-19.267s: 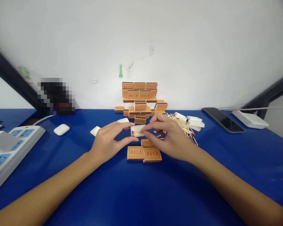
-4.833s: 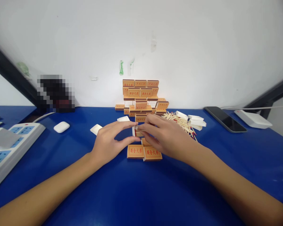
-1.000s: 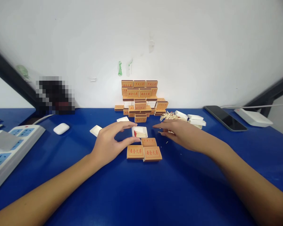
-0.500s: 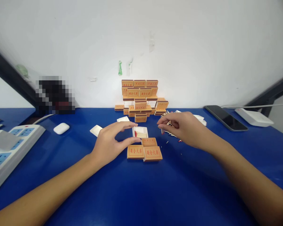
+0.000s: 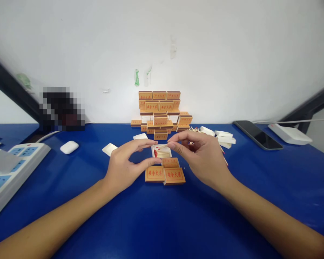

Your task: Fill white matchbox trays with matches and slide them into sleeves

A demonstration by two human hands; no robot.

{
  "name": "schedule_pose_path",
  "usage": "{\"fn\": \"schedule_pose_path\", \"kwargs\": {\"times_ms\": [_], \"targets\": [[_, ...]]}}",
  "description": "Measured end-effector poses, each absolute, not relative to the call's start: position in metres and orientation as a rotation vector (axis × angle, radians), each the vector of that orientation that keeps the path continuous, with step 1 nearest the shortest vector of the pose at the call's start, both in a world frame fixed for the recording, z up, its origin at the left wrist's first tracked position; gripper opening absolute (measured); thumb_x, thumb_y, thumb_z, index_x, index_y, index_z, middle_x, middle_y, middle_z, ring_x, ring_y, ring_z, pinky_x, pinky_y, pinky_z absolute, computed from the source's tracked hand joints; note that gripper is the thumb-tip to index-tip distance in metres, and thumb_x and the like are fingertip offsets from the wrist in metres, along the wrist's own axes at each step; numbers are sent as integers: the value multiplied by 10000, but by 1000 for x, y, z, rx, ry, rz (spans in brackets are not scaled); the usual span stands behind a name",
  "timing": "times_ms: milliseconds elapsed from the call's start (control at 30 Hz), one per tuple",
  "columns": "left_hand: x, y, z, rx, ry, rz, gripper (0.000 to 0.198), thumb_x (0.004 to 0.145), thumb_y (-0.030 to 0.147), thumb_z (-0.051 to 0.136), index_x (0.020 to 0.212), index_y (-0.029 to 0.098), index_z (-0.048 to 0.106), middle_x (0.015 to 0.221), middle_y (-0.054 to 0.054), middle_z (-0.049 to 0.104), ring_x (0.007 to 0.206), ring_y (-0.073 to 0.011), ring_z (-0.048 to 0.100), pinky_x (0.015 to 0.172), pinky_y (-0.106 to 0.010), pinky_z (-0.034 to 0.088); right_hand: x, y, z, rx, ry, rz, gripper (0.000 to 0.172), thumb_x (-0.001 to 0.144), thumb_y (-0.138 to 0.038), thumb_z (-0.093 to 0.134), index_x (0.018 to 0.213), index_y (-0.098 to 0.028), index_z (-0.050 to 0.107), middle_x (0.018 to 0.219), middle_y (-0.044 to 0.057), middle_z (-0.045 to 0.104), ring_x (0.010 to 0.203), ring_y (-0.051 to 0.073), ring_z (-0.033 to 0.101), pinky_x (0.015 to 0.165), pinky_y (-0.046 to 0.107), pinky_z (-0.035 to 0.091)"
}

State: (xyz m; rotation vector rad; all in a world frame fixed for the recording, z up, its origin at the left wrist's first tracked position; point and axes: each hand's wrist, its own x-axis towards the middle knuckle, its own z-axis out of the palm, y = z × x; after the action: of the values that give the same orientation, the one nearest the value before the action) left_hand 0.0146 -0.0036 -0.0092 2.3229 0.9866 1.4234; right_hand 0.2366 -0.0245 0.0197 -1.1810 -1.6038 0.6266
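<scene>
A small white tray holds several red-tipped matches, heads to the left. My left hand is at its left side, thumb and fingers apart, fingertips at the tray's edge. Over the tray's right side, my right hand pinches matches with their red heads pointing left. Just in front lie three orange matchboxes: one on the left, one on the right and one behind. The loose match pile is partly hidden behind my right hand.
Stacked matchboxes stand against the wall. White trays lie at left and right. A power strip and white case are left, a phone and white box right.
My right hand has moved left from the loose match pile to the white tray, bringing matches over it. My left hand has stayed almost where it was.
</scene>
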Motion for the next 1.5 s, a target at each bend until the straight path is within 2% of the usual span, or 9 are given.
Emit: {"fn": "schedule_pose_path", "kwargs": {"times_ms": [133,333,533,667,800,900,1033,1267,1500], "targets": [[16,-6,-7,2324,994,1454,423,794,371,909,1157,228,745,1115,-27,819,963,-188,787,886,-285,649,235,-24,16,-1172,-1593,590,123,895,-354,788,854,-237,791,835,11,722,661,136,549,571,295,426],[17,-7,-4,2330,1003,1515,434,771,356,925,1144,224,747,1101,-26,823,922,-176,794,871,-265,648,231,-21,8,-1127,-1555,634,75,870,-343,808,863,-268,812,994,58,690,966,216,652,667,313,517],[16,-7,-5,2322,1023,1506,443,768,342,930,1160,247,748,1127,-8,819,927,-164,790,890,-258,641,235,-22,14,-1103,-1677,552,95,926,-340,756,926,-267,817,1076,63,704,954,197,676,670,313,544],[16,-6,-5,2307,1042,1492,427,778,342,924,1155,248,748,1138,-9,816,939,-169,790,887,-262,642,258,-18,32,-1119,-1814,270,112,963,-311,698,966,-268,801,1064,69,725,975,214,680,703,334,553],[14,-2,-8,2286,1029,1345,397,812,361,898,1160,249,743,1158,-16,809,1004,-194,786,907,-295,648,302,-4,46,-1298,-2046,55,156,939,-340,674,951,-247,798,957,73,716,743,186,635,640,354,511],[13,1,-11,2278,1017,1231,387,842,392,870,1181,257,741,1182,-23,803,1060,-213,776,950,-338,645,327,6,46,-1476,-2297,283,166,913,-357,665,868,-253,786,804,33,714,625,164,594,570,326,460],[13,2,-11,2287,1025,1244,381,847,420,862,1168,251,744,1164,-33,807,1042,-222,781,925,-348,651,334,10,35,-1605,-2364,396,136,881,-337,676,855,-244,771,789,33,734,634,178,626,560,319,440],[13,1,-10,2302,1012,1235,389,868,433,841,1200,255,742,1176,-46,803,1079,-231,776,954,-368,649,332,11,26,-1544,-2418,466,79,843,-303,703,801,-240,724,702,16,694,532,157,581,484,300,392],[11,2,-11,2302,1005,1235,396,860,417,851,1207,259,743,1184,-45,799,1083,-230,771,950,-367,644,335,11,22,-1582,-2407,563,67,845,-265,676,787,-230,675,730,16,691,589,161,607,530,303,422]]}}
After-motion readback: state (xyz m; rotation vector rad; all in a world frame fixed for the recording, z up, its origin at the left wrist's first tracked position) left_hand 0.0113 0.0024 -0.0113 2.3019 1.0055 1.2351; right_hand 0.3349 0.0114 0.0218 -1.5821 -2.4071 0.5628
